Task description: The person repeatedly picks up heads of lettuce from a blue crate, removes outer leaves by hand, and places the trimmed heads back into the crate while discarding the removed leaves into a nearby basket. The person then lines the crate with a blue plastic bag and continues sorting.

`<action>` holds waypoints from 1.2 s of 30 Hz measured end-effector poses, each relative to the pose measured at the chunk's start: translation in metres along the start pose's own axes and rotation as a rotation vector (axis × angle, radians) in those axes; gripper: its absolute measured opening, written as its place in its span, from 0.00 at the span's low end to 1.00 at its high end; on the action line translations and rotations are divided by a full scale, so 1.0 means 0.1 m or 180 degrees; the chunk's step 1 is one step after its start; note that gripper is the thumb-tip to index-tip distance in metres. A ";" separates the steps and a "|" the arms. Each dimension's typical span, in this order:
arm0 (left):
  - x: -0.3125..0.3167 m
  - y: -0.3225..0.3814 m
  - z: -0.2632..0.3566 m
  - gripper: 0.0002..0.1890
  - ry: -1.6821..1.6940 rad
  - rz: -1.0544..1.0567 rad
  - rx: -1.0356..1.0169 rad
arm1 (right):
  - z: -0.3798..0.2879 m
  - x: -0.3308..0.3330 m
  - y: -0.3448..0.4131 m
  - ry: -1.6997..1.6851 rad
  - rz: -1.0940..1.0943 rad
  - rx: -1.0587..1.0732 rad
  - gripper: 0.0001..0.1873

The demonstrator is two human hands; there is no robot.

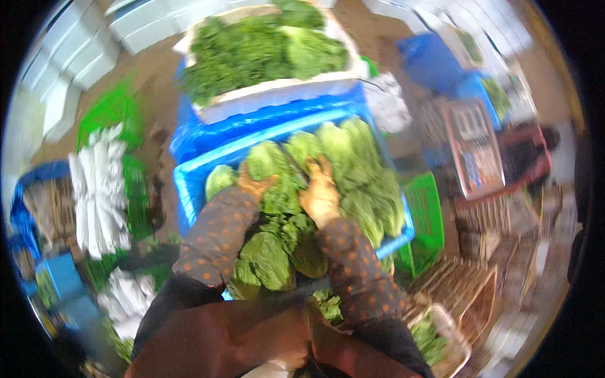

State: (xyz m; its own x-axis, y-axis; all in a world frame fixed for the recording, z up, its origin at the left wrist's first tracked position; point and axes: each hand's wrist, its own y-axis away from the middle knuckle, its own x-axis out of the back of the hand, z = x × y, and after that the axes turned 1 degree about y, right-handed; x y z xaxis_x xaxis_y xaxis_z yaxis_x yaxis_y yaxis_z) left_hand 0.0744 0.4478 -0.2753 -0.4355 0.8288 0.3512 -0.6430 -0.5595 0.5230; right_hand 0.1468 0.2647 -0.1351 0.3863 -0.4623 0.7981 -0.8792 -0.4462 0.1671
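A blue plastic crate [191, 208] filled with leafy green lettuce heads stands in front of me. My left hand [255, 184] is curled around the side of a pale green lettuce head [264, 158], its thumb lying across the leaves. My right hand [321, 196] rests among the heads, fingers spread toward another lettuce head [302, 146]; whether it grips anything is unclear. More long lettuce heads [354, 160] fill the crate's right side. Closer to my body, darker, looser heads [267, 260] lie between my forearms.
Behind the crate, a white foam box [283, 90] of leafy greens sits over blue plastic sheeting [227, 125]. White bundles [99, 193] lie at left by a green crate [134, 193]. Another green crate [425, 217], brown crates [472, 283] and a tray [475, 151] stand at right.
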 end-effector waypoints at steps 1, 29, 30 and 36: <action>0.13 -0.09 -0.14 0.63 0.0196 -0.0073 -0.0160 | -0.13 0.19 -0.05 -0.0172 -0.0544 -0.0054 0.43; -2.76 3.99 0.65 0.38 -0.1688 -0.2433 -0.2787 | 6.02 3.12 6.71 -0.0569 0.3202 -0.3658 0.26; -3.09 4.45 0.63 0.44 -0.1605 -0.2784 -0.3130 | 5.51 3.15 6.63 0.0141 0.3359 -0.3744 0.22; -4.20 5.95 0.78 0.76 -0.0588 -0.3670 -0.5765 | 3.28 2.70 6.41 0.1212 0.3769 -0.2034 0.26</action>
State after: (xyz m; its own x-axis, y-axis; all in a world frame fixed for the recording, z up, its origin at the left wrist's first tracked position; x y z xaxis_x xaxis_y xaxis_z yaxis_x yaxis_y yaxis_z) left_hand -0.0762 -0.2328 -0.0507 0.4625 0.6400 0.6136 -0.2927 0.7635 -0.5757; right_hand -0.2215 -0.3975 -0.0018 -0.6739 -0.0343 0.7380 -0.6393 0.5278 -0.5592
